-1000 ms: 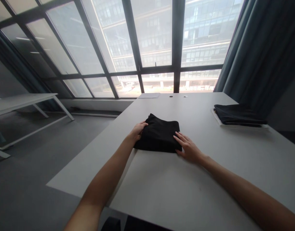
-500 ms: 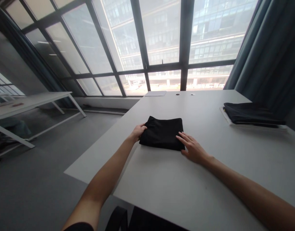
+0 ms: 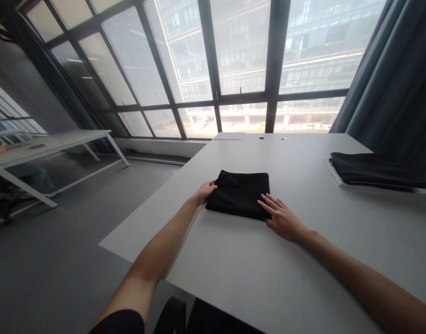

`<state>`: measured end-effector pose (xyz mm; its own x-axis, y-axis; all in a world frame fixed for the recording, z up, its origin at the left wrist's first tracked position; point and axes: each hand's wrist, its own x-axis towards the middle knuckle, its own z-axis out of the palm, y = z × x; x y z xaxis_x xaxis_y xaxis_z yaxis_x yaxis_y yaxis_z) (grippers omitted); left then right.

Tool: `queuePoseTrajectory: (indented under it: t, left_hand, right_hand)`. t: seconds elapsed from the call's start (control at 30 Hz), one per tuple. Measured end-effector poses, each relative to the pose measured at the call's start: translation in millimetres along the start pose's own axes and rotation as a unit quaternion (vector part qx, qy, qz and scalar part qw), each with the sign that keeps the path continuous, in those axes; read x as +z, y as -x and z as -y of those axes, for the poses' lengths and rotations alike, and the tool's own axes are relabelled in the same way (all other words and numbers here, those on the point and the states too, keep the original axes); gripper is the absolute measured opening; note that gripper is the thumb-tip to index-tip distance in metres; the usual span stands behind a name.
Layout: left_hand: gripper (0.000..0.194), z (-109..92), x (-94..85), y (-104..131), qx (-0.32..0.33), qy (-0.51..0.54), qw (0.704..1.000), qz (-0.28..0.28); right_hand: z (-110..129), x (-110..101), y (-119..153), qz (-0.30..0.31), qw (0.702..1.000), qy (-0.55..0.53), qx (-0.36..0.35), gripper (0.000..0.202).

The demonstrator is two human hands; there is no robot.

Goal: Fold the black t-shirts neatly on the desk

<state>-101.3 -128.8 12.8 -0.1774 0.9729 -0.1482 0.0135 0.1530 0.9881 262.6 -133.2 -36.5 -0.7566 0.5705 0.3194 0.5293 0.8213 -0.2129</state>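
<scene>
A folded black cloth (image 3: 238, 194), perhaps a garment, lies flat in a neat rectangle on the white table (image 3: 230, 250). My left hand (image 3: 205, 192) pinches its left edge between thumb and fingers, the fingers partly hidden by the fabric. On the opposite side, my right hand (image 3: 280, 215) rests with fingers stretched out over the cloth's right edge, its thumb close to the near right corner.
A stack of dark folded cloth (image 3: 376, 169) lies on a white board (image 3: 338, 180) at the right. Paper (image 3: 229, 136) lies by the far edge. A black chair (image 3: 173, 315) stands at the near edge, and another white table (image 3: 60, 141) to the left.
The camera view has turned slightly left, so everything sits a little further right. Both hands keep their places on the cloth, whose folded shape looks the same.
</scene>
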Motion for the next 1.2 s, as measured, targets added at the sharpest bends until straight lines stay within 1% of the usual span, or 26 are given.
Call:
queuePoseTrajectory:
  t: [0.07,0.13,0.23,0.37,0.47,0.53,0.63,0.7,0.73,0.77,0.8,0.87,0.9,0.93,1.0,1.07,1.13,1.2]
  left_hand:
    - [0.056,4.6,-2.3,0.2,0.003,-0.005,1.000,0.012]
    - [0.059,6.2,-4.7,-2.0,0.019,-0.015,0.999,0.023]
    - [0.060,3.9,-6.1,-7.3,0.058,-0.050,0.996,0.038]
    - [0.059,0.2,-3.2,-10.4,0.102,-0.092,0.990,0.043]
    - [0.057,-0.7,-3.1,-9.1,0.138,-0.206,0.968,0.029]
    - [0.055,-2.4,-5.1,-8.5,0.144,-0.278,0.950,0.011]
    - [0.056,-8.7,-2.2,-7.5,0.137,-0.332,0.932,-0.041]
    - [0.058,-13.0,11.6,-4.6,0.143,-0.363,0.916,-0.088]
    - [0.057,-13.9,22.8,-2.0,0.157,-0.387,0.903,-0.100]
    - [0.055,-13.6,36.2,1.4,0.179,-0.417,0.885,-0.099]
    - [0.053,-11.8,51.0,5.5,0.205,-0.455,0.862,-0.086]
    - [0.053,-4.1,79.4,14.7,0.242,-0.537,0.808,-0.020]
    - [0.055,1.3,90.8,19.0,0.244,-0.571,0.784,0.013]
    - [0.056,7.2,99.4,22.7,0.240,-0.595,0.766,0.037]
    - [0.058,18.4,107.8,27.5,0.230,-0.625,0.744,0.055]
    - [0.058,26.2,107.6,28.8,0.234,-0.636,0.734,0.050]
    - [0.059,29.0,104.3,28.5,0.238,-0.640,0.729,0.050]
    - [0.059,28.0,102.0,28.5,0.238,-0.645,0.725,0.049]
  right_hand:
    - [-0.3,0.3,0.1,0.005,1.000,0.006,0.000,0.071]
    - [-0.9,0.6,0.4,0.007,1.000,0.011,-0.001,0.069]
    - [-2.2,1.4,0.7,0.005,1.000,0.013,-0.003,0.070]
    - [-2.2,1.5,0.4,0.004,1.000,0.011,-0.004,0.070]
    - [0.5,-0.5,0.0,0.011,1.000,0.013,0.000,0.068]
    - [2.9,-2.4,-0.3,0.017,1.000,0.017,0.005,0.067]
    - [5.2,-4.0,-0.9,0.024,0.999,0.018,0.011,0.066]
    - [5.1,-4.2,-1.6,0.027,0.999,0.013,0.013,0.064]
    - [4.6,-4.1,-1.8,0.030,0.999,0.009,0.013,0.064]
    - [4.0,-4.1,-2.0,0.033,0.999,0.005,0.012,0.065]
    - [3.3,-4.1,-1.8,0.036,0.999,0.001,0.011,0.067]
    - [2.1,-4.4,-0.5,0.042,0.999,-0.003,0.010,0.070]
    - [1.8,-4.7,0.6,0.044,0.999,-0.003,0.010,0.071]
    - [1.6,-5.1,1.6,0.045,0.999,-0.004,0.010,0.072]
    - [1.9,-6.3,1.7,0.046,0.999,-0.008,0.009,0.071]
    - [3.0,-8.1,-5.3,0.035,0.999,-0.017,0.020,0.066]
    - [4.4,-10.5,-23.1,0.001,0.998,-0.027,0.053,0.060]
    - [4.9,-12.7,-51.6,-0.038,0.994,-0.026,0.095,0.056]
